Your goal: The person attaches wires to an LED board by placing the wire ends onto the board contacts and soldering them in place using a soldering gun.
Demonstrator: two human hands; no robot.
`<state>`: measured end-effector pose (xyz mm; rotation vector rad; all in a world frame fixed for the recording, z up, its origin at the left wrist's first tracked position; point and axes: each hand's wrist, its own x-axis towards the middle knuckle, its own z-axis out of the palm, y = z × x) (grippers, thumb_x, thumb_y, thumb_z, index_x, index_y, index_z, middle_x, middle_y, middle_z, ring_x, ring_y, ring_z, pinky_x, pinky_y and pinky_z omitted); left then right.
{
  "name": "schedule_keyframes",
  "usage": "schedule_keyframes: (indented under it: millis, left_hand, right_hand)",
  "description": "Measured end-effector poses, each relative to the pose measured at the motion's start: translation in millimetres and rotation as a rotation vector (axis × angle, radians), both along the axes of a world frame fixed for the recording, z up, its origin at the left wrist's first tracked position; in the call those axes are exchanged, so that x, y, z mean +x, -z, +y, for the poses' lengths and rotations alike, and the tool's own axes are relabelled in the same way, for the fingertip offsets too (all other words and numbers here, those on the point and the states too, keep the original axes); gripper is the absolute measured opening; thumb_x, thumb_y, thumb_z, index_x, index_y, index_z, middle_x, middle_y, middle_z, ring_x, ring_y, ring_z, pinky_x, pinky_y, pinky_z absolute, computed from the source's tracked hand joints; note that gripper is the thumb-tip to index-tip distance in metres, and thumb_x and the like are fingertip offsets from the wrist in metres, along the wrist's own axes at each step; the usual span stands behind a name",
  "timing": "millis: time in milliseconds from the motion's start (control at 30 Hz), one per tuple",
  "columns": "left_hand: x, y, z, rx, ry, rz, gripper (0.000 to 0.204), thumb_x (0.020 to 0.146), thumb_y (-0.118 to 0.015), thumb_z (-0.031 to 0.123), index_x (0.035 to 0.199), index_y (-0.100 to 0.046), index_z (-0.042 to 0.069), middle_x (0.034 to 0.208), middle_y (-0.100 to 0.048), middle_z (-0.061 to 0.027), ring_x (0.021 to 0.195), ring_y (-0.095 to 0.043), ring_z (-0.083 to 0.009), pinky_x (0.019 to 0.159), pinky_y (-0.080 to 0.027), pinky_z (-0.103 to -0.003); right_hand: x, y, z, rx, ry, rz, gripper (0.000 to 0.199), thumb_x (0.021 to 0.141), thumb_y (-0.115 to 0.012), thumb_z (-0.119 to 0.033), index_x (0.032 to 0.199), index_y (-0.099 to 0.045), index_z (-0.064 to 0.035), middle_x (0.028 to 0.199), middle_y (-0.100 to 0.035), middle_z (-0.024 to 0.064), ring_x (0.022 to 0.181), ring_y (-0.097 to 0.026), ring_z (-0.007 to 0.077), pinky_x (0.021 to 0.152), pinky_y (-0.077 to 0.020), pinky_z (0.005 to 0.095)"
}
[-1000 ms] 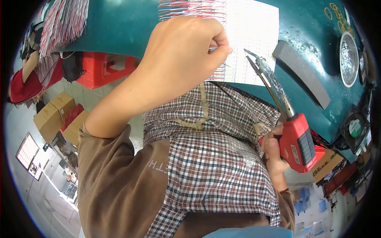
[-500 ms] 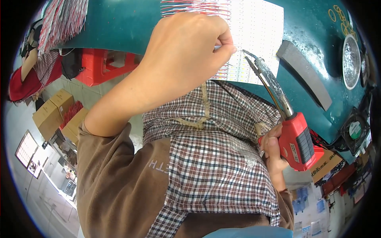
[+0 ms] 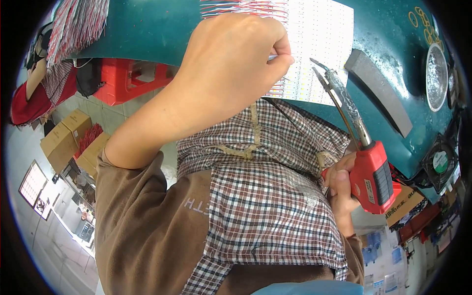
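Observation:
My left hand is closed in a pinch over the left part of a white sheet of circuit strips; a thin wire end pokes out beneath the thumb, and most of what the fingers grip is hidden. Red and white wires lie along the sheet's left side, partly covered by that hand. My right hand is wrapped round the handle of a red soldering gun. Its metal barrel points up and left, with a thin feed tube alongside. The tip is above the sheet, a little right of my left fingertips and apart from them.
A grey bar lies right of the sheet on the green table. Beyond are a metal bowl, yellow rubber bands and a small fan. A wire bundle hangs far left, near another person's arm.
The soldering gun has shifted slightly right and down, its tip drawing away from my left fingers. My left hand has hardly moved and stays pinched.

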<state>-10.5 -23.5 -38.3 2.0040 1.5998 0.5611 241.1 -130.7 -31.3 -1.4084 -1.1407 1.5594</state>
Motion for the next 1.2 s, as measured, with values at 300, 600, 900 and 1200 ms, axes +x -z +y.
schedule_keyframes:
  millis: [300,600,900,1200]
  left_hand:
    - [0.5,0.2,0.7,0.013,0.008,0.018,0.011,0.073,-0.071,0.012,0.074,-0.065,0.003,0.060,-0.060,-0.0017,0.050,-0.053,-0.0066,0.047,-0.041,-0.021]
    - [-0.8,-5.0,0.2,-0.161,-0.045,-0.159,0.008,0.078,-0.068,0.007,0.079,-0.064,0.001,0.061,-0.059,0.0006,0.054,-0.054,-0.0025,0.048,-0.040,-0.017]
    - [-5.6,-12.4,6.6,-0.426,-0.055,-0.411,0.008,0.077,-0.069,0.001,0.081,-0.063,-0.002,0.069,-0.062,-0.0010,0.065,-0.058,-0.0026,0.056,-0.044,-0.015]
    - [-6.4,1.1,-0.1,-0.288,-0.120,-0.414,0.010,0.076,-0.071,0.002,0.083,-0.064,-0.002,0.074,-0.065,-0.0025,0.066,-0.059,-0.0035,0.057,-0.045,-0.015]
  right_hand:
    - [0.1,-1.1,-1.0,-0.048,-0.002,-0.041,0.010,0.082,-0.052,-0.002,0.084,-0.042,0.0000,0.069,-0.042,0.0062,0.040,-0.033,0.0067,0.040,-0.0336,0.0234]
    - [-5.8,-6.1,0.5,-0.017,0.131,0.018,0.013,0.083,-0.054,-0.007,0.082,-0.042,-0.0017,0.068,-0.042,0.0060,0.038,-0.030,0.0061,0.037,-0.0318,0.0228]
    - [-1.3,-3.3,-2.5,0.006,0.137,0.056,0.013,0.083,-0.053,-0.008,0.084,-0.042,-0.0018,0.068,-0.041,0.0056,0.038,-0.031,0.0060,0.038,-0.0330,0.0222]
    - [-0.9,-5.9,-3.4,-0.026,0.087,0.054,0.016,0.083,-0.052,-0.006,0.096,-0.045,0.0015,0.060,-0.040,0.0026,0.038,-0.031,0.0065,0.039,-0.0307,0.0229]
